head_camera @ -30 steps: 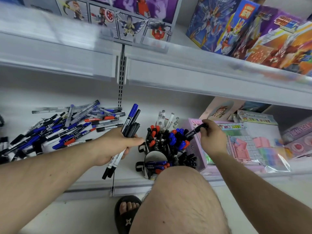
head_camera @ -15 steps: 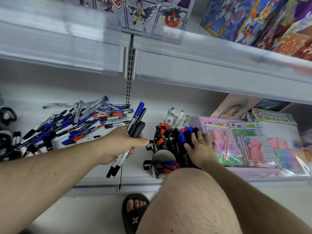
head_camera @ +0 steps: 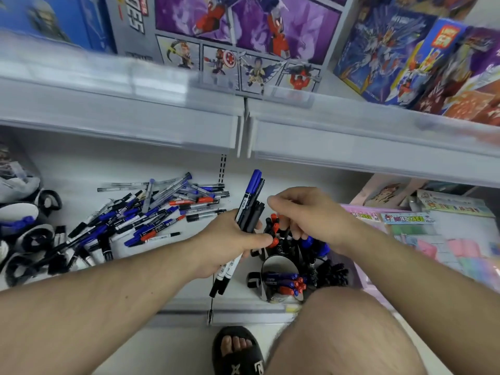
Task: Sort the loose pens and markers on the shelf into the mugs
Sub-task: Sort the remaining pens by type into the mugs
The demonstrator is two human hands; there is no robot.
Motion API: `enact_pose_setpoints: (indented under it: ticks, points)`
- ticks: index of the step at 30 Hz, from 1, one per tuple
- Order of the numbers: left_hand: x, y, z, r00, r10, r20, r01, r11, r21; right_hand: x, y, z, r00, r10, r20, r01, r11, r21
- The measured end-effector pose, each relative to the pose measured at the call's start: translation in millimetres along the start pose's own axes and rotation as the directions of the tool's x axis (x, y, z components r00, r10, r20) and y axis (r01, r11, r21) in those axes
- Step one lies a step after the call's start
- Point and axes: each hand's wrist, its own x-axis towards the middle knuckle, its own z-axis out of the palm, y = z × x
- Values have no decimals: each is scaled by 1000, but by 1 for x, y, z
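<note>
Markers (head_camera: 250,209): light, stiff, slick; grip mid-barrel. Left hand (head_camera: 230,244) clasps a bunch. Right hand (head_camera: 305,212), fingers loosely curled, empty, over mugs (head_camera: 281,266).

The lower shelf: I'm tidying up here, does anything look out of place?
Yes. A loose heap of blue, black and red pens and markers lies scattered at crossing angles on the white lower shelf, left of the black mugs that already hold markers.

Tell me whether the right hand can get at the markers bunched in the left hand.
Probably yes: the right hand hovers beside the bundle of markers, whose upper ends stand exposed above the left hand; nothing lies between them.
</note>
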Motion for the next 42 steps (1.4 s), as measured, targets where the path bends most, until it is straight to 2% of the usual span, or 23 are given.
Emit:
enact_pose_setpoints:
  ticks: [2, 4, 7, 9, 14, 16, 18, 21, 27, 30, 34, 39, 42]
  points:
    - [-7, 5, 3, 998, 56, -15, -56, 998, -17, -7, -25, 8, 995, 36, 95, -30, 997, -67]
    - [-14, 8, 5, 995, 103, -4, -103, 994, -24, -11, -43, 19, 991, 40, 130, -25, 993, -120]
    - [-27, 11, 2, 992, 129, -15, -129, 991, -42, -12, -57, 34, 996, -62, 57, 77, 947, -313]
    - [-35, 13, -5, 990, 141, -4, -141, 988, -66, -15, -62, 40, 996, -88, 25, 92, 932, -352]
    - [-57, 20, -19, 971, 204, 121, -192, 976, -103, -25, -68, 43, 1000, 0, 14, 1, 997, -74]
    - [-63, 20, -23, 965, 199, 171, -183, 978, -104, -27, -65, 44, 999, 1, 47, 2, 998, -63]
    - [-70, 19, -29, 967, 166, 192, -146, 983, -112, -31, -61, 45, 995, -18, 93, 21, 999, -34]
    - [-76, 9, -39, 984, 59, 167, -39, 992, -118, -34, -55, 38, 994, -60, 86, 50, 992, 116]
    - [-90, -2, -49, 987, -34, 156, 44, 997, -61, -35, -53, 33, 989, -139, 40, 131, 978, 163]
    - [-96, -2, -45, 993, -33, 112, 42, 996, -75, -36, -59, 41, 985, -175, 15, 168, 966, 196]
    - [-99, -1, -42, 999, -34, 38, 40, 982, -183, -36, -61, 40, 990, -134, -42, 140, 964, 225]
    - [-100, -3, -39, 998, -53, 16, 55, 984, -170, -41, -55, 36, 998, -68, -19, 71, 970, 232]
    - [-95, -5, -39, 995, -98, 23, 100, 977, -189, -42, -51, 20, 996, -64, -56, 74, 978, 196]
